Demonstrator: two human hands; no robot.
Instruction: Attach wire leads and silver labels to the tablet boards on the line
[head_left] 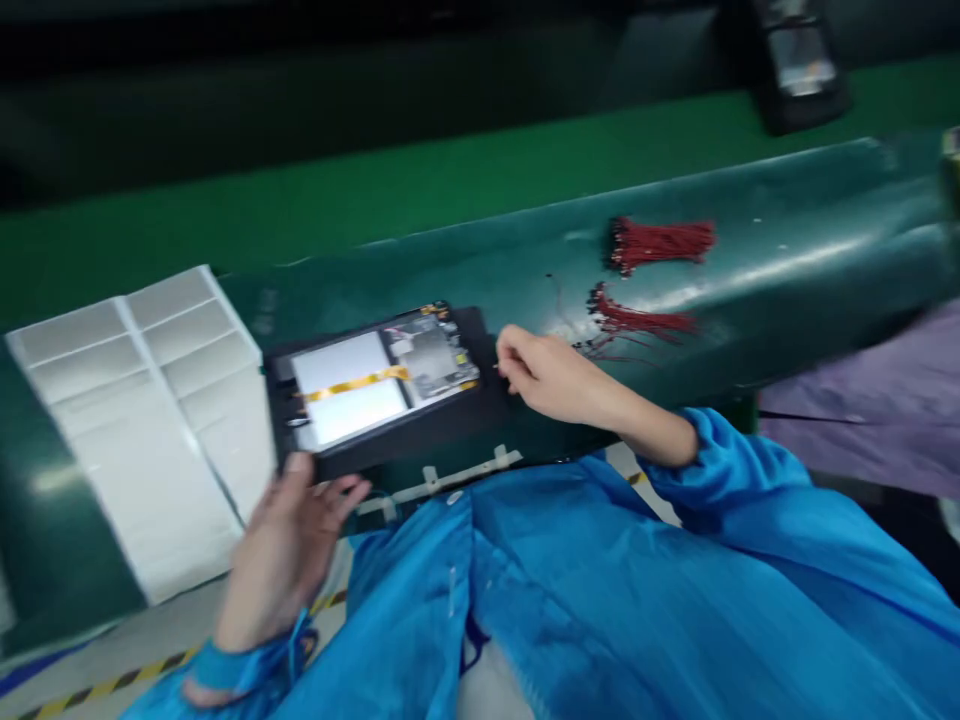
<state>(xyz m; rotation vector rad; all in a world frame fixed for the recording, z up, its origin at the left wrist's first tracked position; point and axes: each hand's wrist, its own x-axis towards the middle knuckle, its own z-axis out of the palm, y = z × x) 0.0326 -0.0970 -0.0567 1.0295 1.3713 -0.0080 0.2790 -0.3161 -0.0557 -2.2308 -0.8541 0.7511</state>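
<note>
An opened tablet (349, 390) lies on a black pad (480, 335), its back off. A silvery battery, an orange flat cable and a circuit board show inside. At the pad's near left corner is my left hand (281, 550), fingers apart and thumb tip at the edge; whether it presses on the pad I cannot tell. Beside the pad's right end, my right hand (551, 375) is closed in a pinch; anything between the fingertips is too small and blurred to name. Just beyond it lie a loose bunch of thin red wires (645, 318) and a thicker red wire bundle (664, 243).
White sheets with strips (165, 430) lie left of the pad on the green mat (420, 265). Another device in a black holder (806, 75) stands at the back right. Purple cloth (862, 400) shows at right. Tape strips (450, 480) mark the table's near edge.
</note>
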